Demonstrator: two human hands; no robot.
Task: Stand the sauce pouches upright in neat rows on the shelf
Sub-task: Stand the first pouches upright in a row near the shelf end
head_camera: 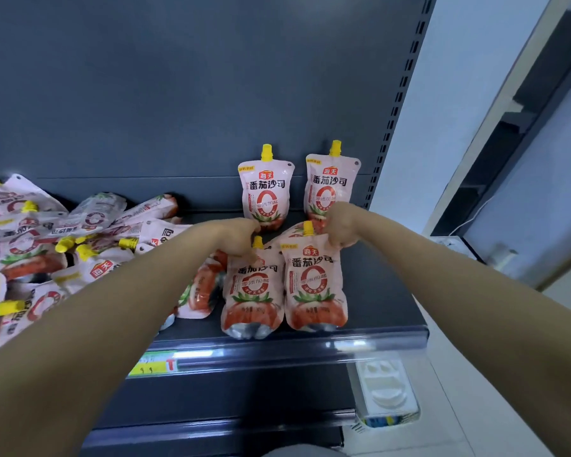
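Near the front-right corner of the shelf (376, 291), the front-left pouch (253, 291) and front-right pouch (314, 285) stand upright, touching. The left hand (236, 237) grips the first's top; the right hand (342, 225) pinches the other's top corner. Behind, two back pouches (266, 192) stand upright; a heap of pouches (47, 245) lies leftward.

Dark back panel (178, 77) — white wall (459, 94) at right.

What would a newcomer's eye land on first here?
Two hands meet mid-shelf: the left hand grips the front left pouch by its top, the right hand the front right pouch. Two back pouches stand upright by the rear panel, and a jumbled pile of pouches lies on the left of the shelf.
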